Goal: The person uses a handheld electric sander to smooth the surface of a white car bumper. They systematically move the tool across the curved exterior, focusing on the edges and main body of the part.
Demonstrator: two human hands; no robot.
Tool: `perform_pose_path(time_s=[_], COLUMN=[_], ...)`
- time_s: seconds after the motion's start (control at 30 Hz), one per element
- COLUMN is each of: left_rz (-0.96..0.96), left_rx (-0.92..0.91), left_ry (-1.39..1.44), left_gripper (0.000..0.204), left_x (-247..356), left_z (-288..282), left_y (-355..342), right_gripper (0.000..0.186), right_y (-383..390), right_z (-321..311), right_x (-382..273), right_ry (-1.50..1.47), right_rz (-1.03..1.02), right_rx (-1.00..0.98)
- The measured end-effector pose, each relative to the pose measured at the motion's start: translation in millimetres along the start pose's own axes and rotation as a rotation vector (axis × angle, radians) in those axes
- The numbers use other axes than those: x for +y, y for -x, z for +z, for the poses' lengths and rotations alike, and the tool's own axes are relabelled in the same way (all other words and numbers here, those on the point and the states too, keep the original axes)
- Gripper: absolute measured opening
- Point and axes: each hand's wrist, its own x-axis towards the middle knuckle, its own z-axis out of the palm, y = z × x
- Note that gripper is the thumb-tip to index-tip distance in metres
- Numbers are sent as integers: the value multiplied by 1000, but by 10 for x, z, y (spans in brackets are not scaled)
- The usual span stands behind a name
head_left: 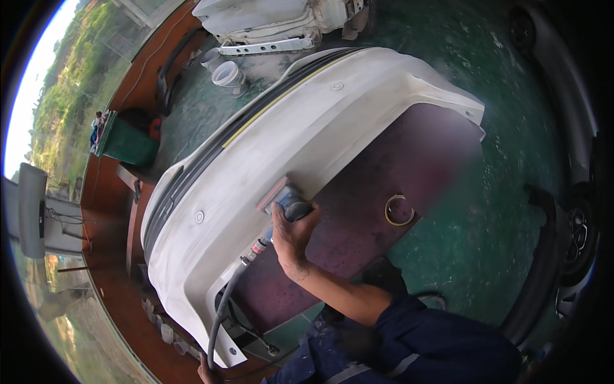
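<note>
A white car bumper (358, 112) lies slantwise across the middle, with a black strip and a yellow line along its far edge. My right hand (295, 235) is closed around a blue and black air sander (291, 203). The sander's pad rests against the bumper's near side. From its handle a dark air hose (222, 313) runs down to the lower left through a metal coupling (251, 254). There my left hand (204, 372), mostly cut off by the lower edge of the picture, grips the hose.
Under the bumper is a dark red surface (345, 224) with a roll of yellow tape (399, 210). White buckets (229, 77), a green bin (131, 139) and white body parts (268, 22) stand beyond. A dark bumper (534, 269) and a car (563, 83) line the right.
</note>
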Motion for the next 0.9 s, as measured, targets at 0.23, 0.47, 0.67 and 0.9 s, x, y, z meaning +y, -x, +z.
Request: perform_pose_path(time_s=[0.23, 0.47, 0.67, 0.9], left_rz=[-131, -148, -160, -194], left_rx=[-531, -783, -716, -588], left_ry=[91, -55, -175, -136], left_gripper=[46, 55, 65, 67], left_x=[-201, -262, -607, -1319], left_z=[1040, 1426, 1057, 496], left_y=[8, 327, 385, 443], right_gripper=[75, 62, 59, 58], right_y=[-1746, -1758, -823, 505], right_z=[-694, -1106, -759, -293], right_x=[-646, -843, -746, -472], right_ry=[491, 1118, 1176, 1117], right_rz=[-378, -521, -642, -688], right_rx=[0, -269, -552, -889])
